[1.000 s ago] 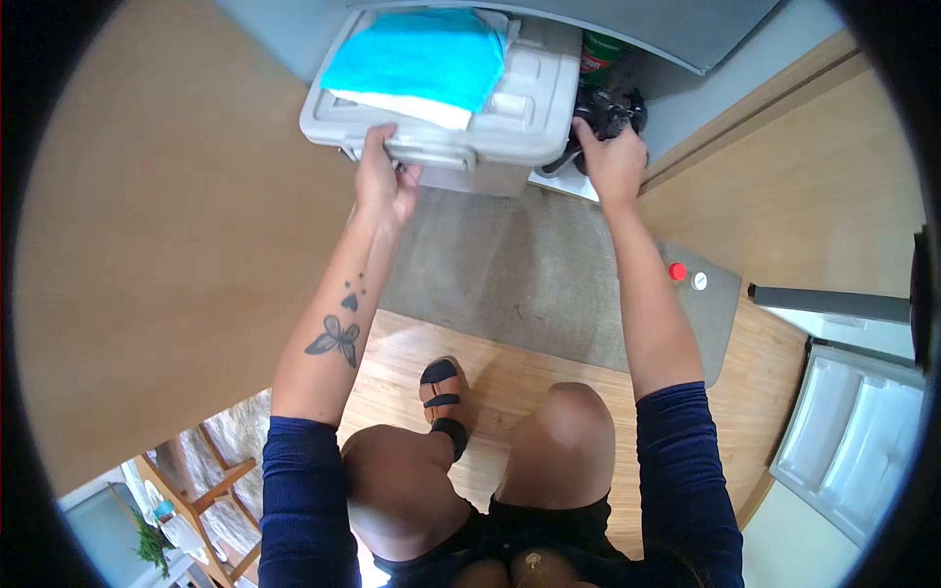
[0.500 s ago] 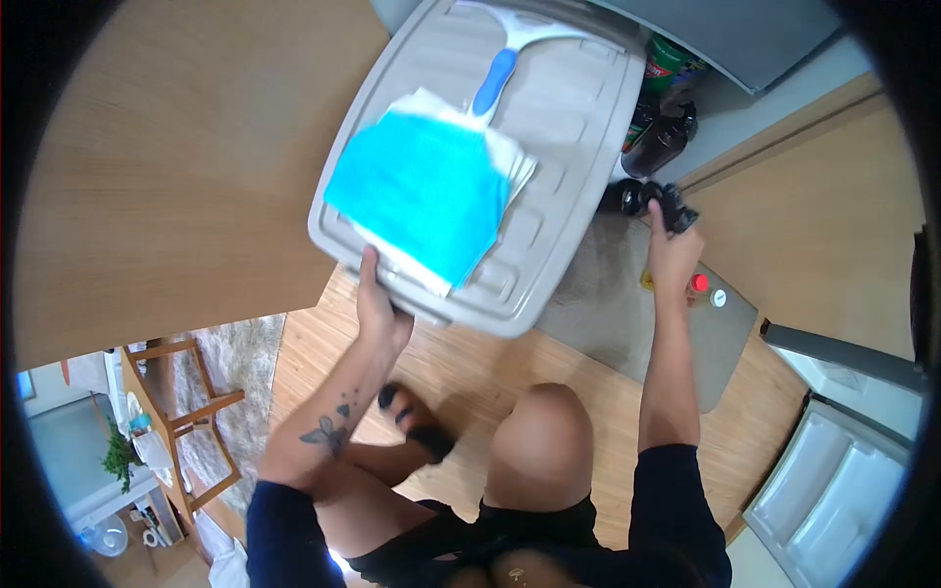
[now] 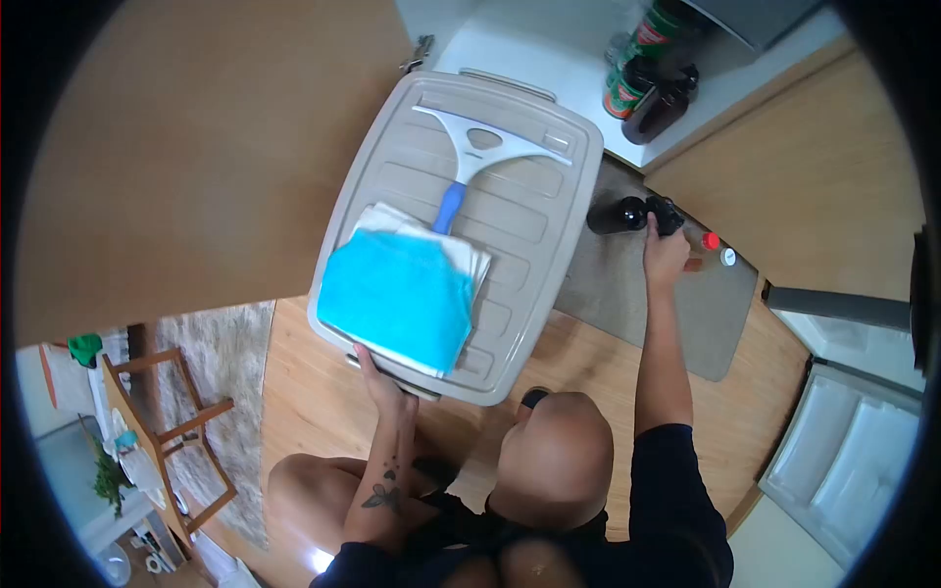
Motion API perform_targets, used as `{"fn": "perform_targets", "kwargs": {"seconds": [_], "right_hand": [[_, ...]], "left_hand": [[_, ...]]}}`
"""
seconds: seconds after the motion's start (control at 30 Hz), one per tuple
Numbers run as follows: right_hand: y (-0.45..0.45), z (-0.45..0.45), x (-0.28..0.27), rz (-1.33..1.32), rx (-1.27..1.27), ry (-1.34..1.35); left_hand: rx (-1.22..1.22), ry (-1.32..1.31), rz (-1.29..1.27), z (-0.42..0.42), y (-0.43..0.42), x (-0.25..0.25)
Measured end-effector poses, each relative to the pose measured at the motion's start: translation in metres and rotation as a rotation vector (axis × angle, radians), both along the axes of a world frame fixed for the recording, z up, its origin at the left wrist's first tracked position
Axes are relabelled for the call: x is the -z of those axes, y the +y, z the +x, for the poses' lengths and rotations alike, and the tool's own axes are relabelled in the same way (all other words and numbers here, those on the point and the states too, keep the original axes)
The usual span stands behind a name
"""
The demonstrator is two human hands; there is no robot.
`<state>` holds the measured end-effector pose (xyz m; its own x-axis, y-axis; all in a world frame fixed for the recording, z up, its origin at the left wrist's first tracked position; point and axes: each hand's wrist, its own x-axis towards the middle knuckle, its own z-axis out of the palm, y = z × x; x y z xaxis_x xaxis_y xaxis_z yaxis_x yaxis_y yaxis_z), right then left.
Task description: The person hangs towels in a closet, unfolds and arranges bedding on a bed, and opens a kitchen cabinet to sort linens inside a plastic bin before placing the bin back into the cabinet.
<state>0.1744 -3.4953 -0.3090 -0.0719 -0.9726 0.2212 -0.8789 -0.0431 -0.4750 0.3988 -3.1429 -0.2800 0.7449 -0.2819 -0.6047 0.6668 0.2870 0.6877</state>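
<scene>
A beige lidded storage box is in front of me, and my left hand grips its near edge with the thumb up against the lid's rim. On the lid lie a white squeegee with a blue handle and a stack of folded cloths, a bright blue cloth over white ones. To the right of the box, my right hand is closed around the black trigger head of a dark spray bottle. The bottle lies nearly sideways in view, over the grey mat; whether it touches the mat I cannot tell.
Green cans and a dark brown bottle stand on the white cabinet shelf. Wooden doors flank it. Bottles with a red cap and a white cap stand on the grey mat. An open fridge door is at right.
The box has come towards me, showing more of the white shelf behind it. My right hand still holds the spray bottle, more of which now shows beside the box.
</scene>
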Motion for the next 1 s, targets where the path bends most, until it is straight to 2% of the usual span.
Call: {"fn": "perform_targets", "kwargs": {"seconds": [0.07,0.17,0.2,0.23,0.3,0.37,0.4,0.43,0.5,0.57,0.63,0.7,0.77,0.83,0.87,1.0], "right_hand": [[0.004,0.004,-0.010,-0.080,-0.022,-0.026],[0.030,0.021,-0.036,-0.235,-0.098,-0.070],[0.041,0.028,-0.042,-0.302,-0.203,-0.222],[0.053,0.031,-0.043,-0.356,-0.307,-0.376],[0.068,0.043,-0.035,-0.245,-0.384,-0.384],[0.089,0.066,-0.035,0.366,-0.226,-0.721],[0.095,0.076,-0.038,0.488,-0.260,-0.789],[0.104,0.084,-0.039,0.504,-0.272,-0.789],[0.111,0.099,-0.039,0.364,-0.334,-0.588],[0.110,0.096,-0.034,0.296,-0.358,-0.592],[0.106,0.090,-0.035,0.431,-0.247,-0.319],[0.103,0.088,-0.024,0.389,-0.239,-0.340],[0.101,0.085,-0.026,0.340,-0.233,-0.361],[0.109,0.090,-0.038,0.329,-0.213,-0.455],[0.111,0.091,-0.047,0.443,-0.182,-0.437],[0.110,0.093,-0.044,0.412,-0.201,-0.472]], "left_hand": [[-0.032,0.021,0.023,0.000,-0.004,-0.016],[0.034,-0.026,-0.006,0.002,0.016,0.001],[0.071,-0.052,0.002,0.002,0.024,0.007],[0.066,-0.032,0.123,-0.002,0.028,0.005],[0.055,0.070,0.078,-0.006,0.056,0.036],[-0.005,0.054,-0.208,-0.011,0.073,0.078],[-0.045,0.047,-0.081,-0.010,0.064,0.081],[-0.049,-0.187,0.009,-0.006,0.060,0.099],[-0.205,-0.122,0.329,0.024,0.049,0.093],[-0.270,-0.649,0.411,0.061,0.035,0.061],[0.043,-0.578,0.330,0.098,0.035,0.044],[0.044,-0.510,0.373,0.105,0.020,0.011],[0.045,-0.442,0.411,0.105,0.014,0.003],[0.043,-0.506,0.513,0.102,0.018,0.006],[0.005,-0.521,0.509,0.103,0.017,0.006],[-0.054,-0.662,0.458,0.107,0.014,-0.031]]}}
